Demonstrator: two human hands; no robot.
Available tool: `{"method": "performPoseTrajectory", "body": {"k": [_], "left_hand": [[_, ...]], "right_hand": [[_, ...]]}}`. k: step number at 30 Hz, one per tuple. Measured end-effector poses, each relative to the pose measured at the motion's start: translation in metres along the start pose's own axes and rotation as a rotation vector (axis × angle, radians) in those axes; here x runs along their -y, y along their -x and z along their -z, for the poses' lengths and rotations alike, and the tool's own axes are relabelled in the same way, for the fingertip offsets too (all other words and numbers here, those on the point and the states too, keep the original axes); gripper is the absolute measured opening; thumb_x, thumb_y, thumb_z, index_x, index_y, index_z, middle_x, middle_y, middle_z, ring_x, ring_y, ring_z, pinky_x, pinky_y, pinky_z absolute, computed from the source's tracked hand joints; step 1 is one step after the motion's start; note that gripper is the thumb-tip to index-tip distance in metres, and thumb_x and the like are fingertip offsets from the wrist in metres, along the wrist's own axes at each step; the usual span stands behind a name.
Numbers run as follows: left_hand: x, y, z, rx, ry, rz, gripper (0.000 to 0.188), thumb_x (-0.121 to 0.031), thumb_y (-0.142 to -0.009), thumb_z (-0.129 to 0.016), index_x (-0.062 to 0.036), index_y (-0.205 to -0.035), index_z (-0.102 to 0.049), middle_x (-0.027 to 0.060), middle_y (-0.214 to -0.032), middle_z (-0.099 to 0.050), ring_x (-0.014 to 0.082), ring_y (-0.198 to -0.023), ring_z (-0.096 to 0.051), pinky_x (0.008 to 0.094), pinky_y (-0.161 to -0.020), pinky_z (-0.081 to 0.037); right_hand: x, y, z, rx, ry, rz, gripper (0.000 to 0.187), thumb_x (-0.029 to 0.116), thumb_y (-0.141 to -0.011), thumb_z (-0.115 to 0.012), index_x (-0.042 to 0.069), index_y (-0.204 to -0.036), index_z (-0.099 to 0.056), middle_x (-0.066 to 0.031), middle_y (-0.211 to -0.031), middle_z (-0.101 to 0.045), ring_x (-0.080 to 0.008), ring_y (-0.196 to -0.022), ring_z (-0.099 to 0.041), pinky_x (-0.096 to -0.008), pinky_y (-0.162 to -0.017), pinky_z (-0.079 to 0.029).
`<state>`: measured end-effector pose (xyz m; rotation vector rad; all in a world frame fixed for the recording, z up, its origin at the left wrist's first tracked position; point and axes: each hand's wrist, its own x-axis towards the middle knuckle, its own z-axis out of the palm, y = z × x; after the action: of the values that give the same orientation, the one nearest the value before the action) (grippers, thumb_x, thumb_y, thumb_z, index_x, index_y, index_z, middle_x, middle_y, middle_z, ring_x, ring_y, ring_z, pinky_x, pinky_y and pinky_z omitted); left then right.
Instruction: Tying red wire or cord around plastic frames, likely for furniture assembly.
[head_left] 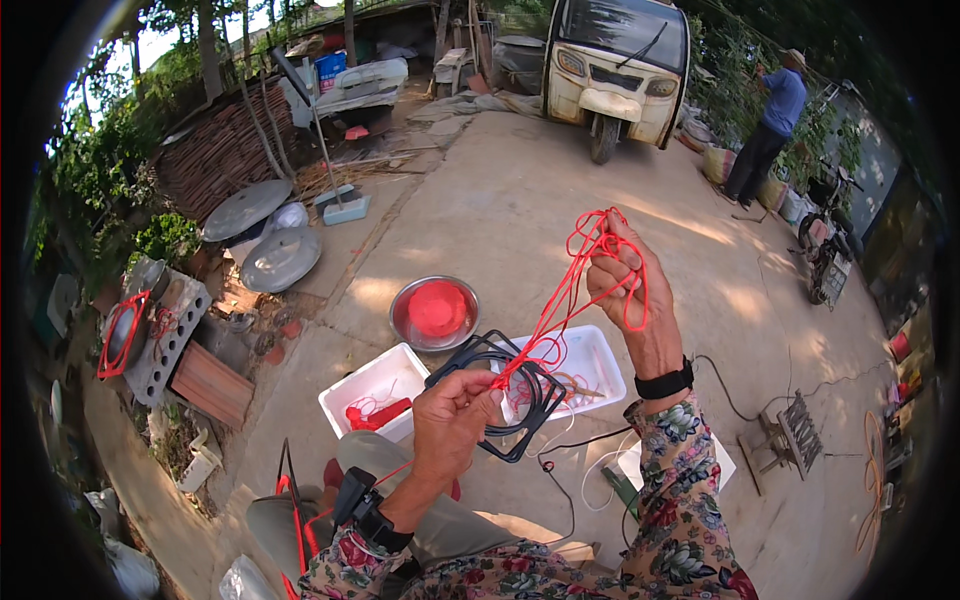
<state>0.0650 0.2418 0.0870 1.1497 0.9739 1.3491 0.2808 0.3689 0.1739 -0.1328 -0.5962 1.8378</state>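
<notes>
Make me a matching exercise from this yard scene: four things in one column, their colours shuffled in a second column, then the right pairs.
Things:
1. cord looped over the right hand
2. frame held by the left hand
3. trays on the ground
4. bowl

Colours:
A. white
B. silver metal
C. red
D. black

Pairs: 1-C, 2-D, 3-A, 4-B

Floral long sleeves, blk wristbands both arms, grey trousers

The left hand grips a black square frame above two white trays. Red cord runs taut from the frame up to the raised right hand, looped around its fingers.
</notes>
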Motion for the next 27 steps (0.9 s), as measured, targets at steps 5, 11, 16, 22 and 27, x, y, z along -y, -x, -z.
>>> {"method": "performPoseTrajectory", "body": {"k": [5,11,16,22,27], "left_hand": [[0.002,-0.006,-0.002,-0.048,0.065,0.067,0.019,-0.011,-0.088,-0.062,0.0048,-0.098,-0.062,0.0101,-0.077,-0.065,0.0105,-0.057,-0.060,0.0189,-0.040,-0.040],[0.013,-0.010,0.004,-0.088,0.077,-0.040,0.019,-0.015,-0.091,-0.059,0.0027,-0.098,-0.059,0.0120,-0.083,-0.065,0.0129,-0.063,-0.058,0.0230,-0.056,-0.047],[0.007,-0.014,0.006,0.007,0.473,0.023,0.017,-0.016,-0.091,-0.057,-0.0009,-0.100,-0.057,0.0106,-0.088,-0.061,0.0175,-0.086,-0.056,0.0315,-0.083,-0.043],[-0.008,-0.013,0.006,0.136,0.756,0.078,0.018,-0.010,-0.087,-0.059,-0.0026,-0.104,-0.054,0.0078,-0.077,-0.055,0.0200,-0.088,-0.054,0.0321,-0.091,-0.037],[-0.012,-0.018,0.015,0.211,0.921,-0.061,0.029,-0.004,-0.083,-0.059,-0.0031,-0.111,-0.053,0.0083,-0.071,-0.052,0.0207,-0.081,-0.055,0.0325,-0.082,-0.041]], "right_hand": [[0.015,0.010,0.027,-0.060,-0.020,0.051,0.019,0.017,-0.095,-0.052,0.008,-0.079,-0.054,0.0080,-0.047,-0.033,-0.0039,-0.035,-0.031,-0.0215,-0.031,-0.024],[0.016,0.022,0.057,-0.248,-0.046,0.097,0.028,0.018,-0.096,-0.050,0.012,-0.069,-0.045,0.0077,-0.048,-0.033,-0.0049,-0.034,-0.030,-0.0226,-0.031,-0.026],[0.010,0.037,0.090,-0.332,-0.136,0.080,0.033,0.016,-0.095,-0.050,0.013,-0.064,-0.041,0.0069,-0.047,-0.032,-0.0055,-0.034,-0.030,-0.0232,-0.031,-0.025],[0.003,0.038,0.112,-0.409,-0.247,0.046,0.036,0.016,-0.094,-0.052,0.014,-0.060,-0.040,0.0063,-0.044,-0.030,-0.0066,-0.034,-0.030,-0.0221,-0.032,-0.023],[0.001,0.046,0.114,-0.348,-0.162,-0.006,0.039,0.020,-0.094,-0.053,0.015,-0.058,-0.039,0.0062,-0.043,-0.029,-0.0066,-0.035,-0.030,-0.0222,-0.033,-0.022]]}}
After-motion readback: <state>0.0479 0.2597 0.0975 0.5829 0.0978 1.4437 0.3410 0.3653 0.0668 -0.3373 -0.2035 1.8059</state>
